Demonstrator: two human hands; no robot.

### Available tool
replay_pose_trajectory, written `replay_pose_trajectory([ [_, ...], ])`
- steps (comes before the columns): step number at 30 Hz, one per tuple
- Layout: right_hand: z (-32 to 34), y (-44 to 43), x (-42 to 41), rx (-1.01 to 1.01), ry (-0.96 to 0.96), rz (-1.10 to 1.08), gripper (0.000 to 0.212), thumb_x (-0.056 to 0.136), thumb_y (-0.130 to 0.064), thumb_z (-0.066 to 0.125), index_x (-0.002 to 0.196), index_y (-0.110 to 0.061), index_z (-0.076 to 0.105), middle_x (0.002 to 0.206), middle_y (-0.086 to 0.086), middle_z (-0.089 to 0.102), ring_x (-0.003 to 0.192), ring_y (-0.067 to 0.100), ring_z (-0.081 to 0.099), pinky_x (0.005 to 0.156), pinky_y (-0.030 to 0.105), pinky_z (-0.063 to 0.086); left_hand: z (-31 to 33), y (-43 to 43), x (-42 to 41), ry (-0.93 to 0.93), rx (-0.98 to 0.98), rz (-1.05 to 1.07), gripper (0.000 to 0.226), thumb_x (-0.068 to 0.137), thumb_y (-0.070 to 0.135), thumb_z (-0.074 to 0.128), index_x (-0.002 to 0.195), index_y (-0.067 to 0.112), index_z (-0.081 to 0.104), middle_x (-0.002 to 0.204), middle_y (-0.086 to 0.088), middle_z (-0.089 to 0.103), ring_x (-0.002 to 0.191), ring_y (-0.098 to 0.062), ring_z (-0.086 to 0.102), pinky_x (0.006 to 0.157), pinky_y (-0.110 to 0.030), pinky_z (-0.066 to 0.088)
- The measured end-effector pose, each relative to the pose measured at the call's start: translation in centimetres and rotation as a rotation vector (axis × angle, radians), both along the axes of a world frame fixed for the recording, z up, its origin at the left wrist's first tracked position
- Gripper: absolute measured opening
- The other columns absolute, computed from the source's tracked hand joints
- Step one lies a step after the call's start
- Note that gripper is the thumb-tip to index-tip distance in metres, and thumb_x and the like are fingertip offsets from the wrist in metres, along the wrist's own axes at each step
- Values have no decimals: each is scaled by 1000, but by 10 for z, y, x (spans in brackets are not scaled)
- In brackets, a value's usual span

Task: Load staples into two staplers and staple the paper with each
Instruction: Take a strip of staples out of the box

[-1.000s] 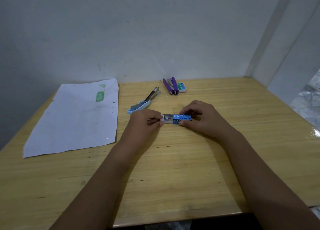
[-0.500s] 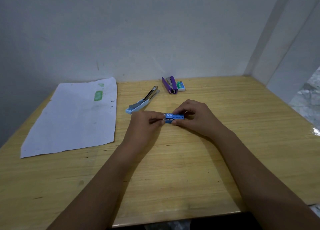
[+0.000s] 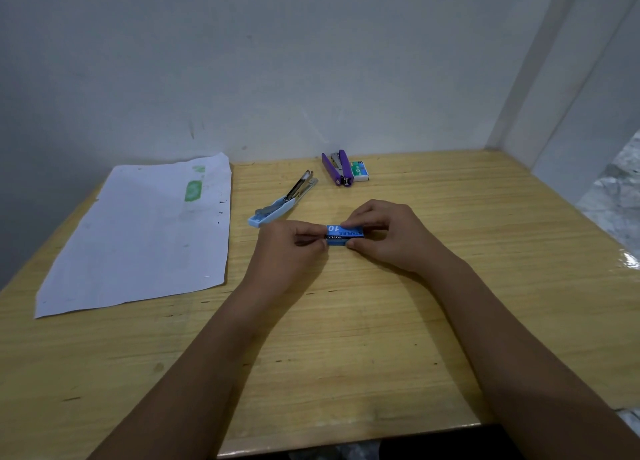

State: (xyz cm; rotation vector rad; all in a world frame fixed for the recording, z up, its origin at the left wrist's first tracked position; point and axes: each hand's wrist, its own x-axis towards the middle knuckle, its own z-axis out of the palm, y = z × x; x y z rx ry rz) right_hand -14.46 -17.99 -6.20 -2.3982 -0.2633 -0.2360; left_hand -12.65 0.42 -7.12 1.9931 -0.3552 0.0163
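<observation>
A small blue staple box (image 3: 345,235) lies closed at the middle of the wooden table (image 3: 381,321). My right hand (image 3: 388,238) pinches its right end between thumb and fingers. My left hand (image 3: 287,248) has its fingertips curled against the box's left end. Just behind my left hand lies a light-blue stapler (image 3: 282,200), swung open with its metal magazine showing. A purple stapler (image 3: 336,168) lies open near the wall, with a green staple box (image 3: 360,171) touching its right side. A white sheet of paper (image 3: 145,234) lies flat on the left.
A white wall runs right behind the table's back edge. On the right the table ends at a white pillar and a marble floor (image 3: 616,196). The near table edge (image 3: 346,435) runs under my forearms.
The blue box's inner tray stuck out to the left a second ago; it has slid back in and the box is now closed. Both hands moved closer together.
</observation>
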Motion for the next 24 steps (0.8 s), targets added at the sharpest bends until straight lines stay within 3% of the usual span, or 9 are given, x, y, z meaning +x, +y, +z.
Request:
replay_pose_trajectory([
  [6,1,2,0,-14,-43,14,34,78,-14,73,111,-14,68,106,-2,63,96,7,58,88,18,49,-1,-1,2,-95,125,-19,29,88,10,59,115,17,65,112,5,65,88,7,55,73,-1,44],
  [9,2,1,0,14,-49,-25,30,79,-15,71,109,-14,69,105,0,64,96,8,58,88,21,50,-1,-3,-1,-155,205,-45,33,92,16,54,125,18,58,125,4,59,104,2,50,86,-11,41],
  [12,0,-8,-1,130,-104,-150,24,79,-17,71,103,-19,70,100,-6,64,93,5,59,82,20,48,-7,-3,-2,-170,319,-53,40,95,26,48,135,19,48,140,4,48,127,-7,43,103,-24,36],
  [16,-11,-25,2,332,-165,-409,15,77,-15,72,91,-20,69,101,-2,64,90,10,61,75,18,49,-21,-5,-10,-191,550,-125,46,99,33,35,143,19,35,155,3,26,144,-11,20,115,-28,21],
  [20,-17,-40,25,327,-172,-615,16,78,-20,72,91,-13,69,100,0,63,90,14,60,79,28,51,-22,-11,-9,-155,678,-148,51,101,34,23,149,18,19,159,2,13,146,-10,7,120,-29,8],
  [24,2,-35,70,244,-187,-670,20,79,-25,72,89,-8,69,97,5,64,86,15,58,73,26,47,-8,-3,12,-224,656,-150,52,101,34,21,150,18,14,160,2,9,147,-9,4,117,-26,2],
])
